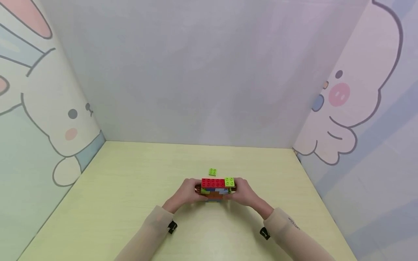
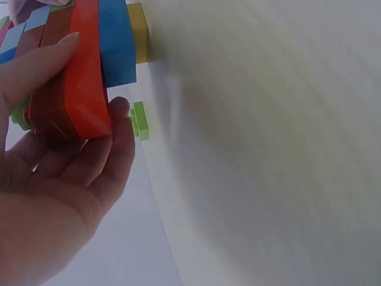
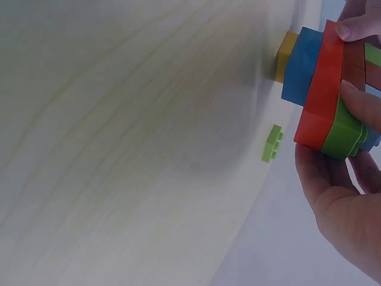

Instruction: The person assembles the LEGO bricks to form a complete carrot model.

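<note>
A stack of toy building bricks (image 1: 213,183) stands between the two hands, over the middle of the table. Its top shows red studded bricks and a lime green one at the right end. In the wrist views, a yellow brick (image 2: 138,33) is lowest, then blue, a red layer (image 3: 321,89), and brown and green bricks. The left hand (image 1: 188,192) grips the left end, thumb on the near face and fingers around the far side. The right hand (image 1: 243,193) holds the right end likewise. Whether the yellow brick touches the table is hard to tell.
A loose lime green brick (image 1: 212,172) lies on the pale yellow table (image 1: 156,159) just behind the stack. A grey wall (image 1: 196,72) rises at the table's back edge. Panels with cartoon animals stand at the left and right sides.
</note>
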`<state>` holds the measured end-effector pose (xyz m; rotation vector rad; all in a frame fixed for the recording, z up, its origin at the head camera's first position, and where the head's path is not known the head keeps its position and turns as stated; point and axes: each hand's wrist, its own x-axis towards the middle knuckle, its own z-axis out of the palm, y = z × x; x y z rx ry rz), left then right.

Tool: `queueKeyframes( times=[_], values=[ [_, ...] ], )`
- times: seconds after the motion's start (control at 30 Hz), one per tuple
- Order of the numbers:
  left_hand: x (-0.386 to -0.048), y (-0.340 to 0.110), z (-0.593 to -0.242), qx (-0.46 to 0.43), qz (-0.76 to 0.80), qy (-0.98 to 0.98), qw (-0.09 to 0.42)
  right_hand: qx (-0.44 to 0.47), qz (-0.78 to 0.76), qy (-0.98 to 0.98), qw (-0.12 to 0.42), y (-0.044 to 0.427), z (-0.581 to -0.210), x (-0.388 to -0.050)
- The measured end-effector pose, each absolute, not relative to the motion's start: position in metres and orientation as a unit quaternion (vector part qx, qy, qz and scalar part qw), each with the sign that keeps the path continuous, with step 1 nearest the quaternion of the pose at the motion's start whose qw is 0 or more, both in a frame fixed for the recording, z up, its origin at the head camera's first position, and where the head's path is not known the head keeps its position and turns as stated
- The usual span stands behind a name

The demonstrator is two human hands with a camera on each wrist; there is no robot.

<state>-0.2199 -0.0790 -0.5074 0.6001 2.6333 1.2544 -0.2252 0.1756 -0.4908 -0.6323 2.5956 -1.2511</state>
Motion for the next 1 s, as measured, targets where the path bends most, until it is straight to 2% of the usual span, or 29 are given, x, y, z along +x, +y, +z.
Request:
queueKeyframes(
  times=[0.3,0.43,0.67,1.0],
  values=[
    [-0.233,-0.113,-0.496,0.206,0.429,0.867,0.150,-0.213,-0.426,0.874,0.101,0.178,-0.488,-0.223],
    [-0.252,-0.119,-0.494,0.179,0.407,0.886,0.128,-0.212,-0.423,0.875,0.102,0.179,-0.487,-0.222],
    [-0.284,-0.091,-0.498,0.155,0.378,0.909,0.079,-0.211,-0.420,0.877,0.099,0.181,-0.485,-0.224],
    [-0.312,-0.065,-0.517,0.179,0.348,0.914,0.104,-0.209,-0.407,0.882,0.113,0.173,-0.483,-0.226]
  ],
)
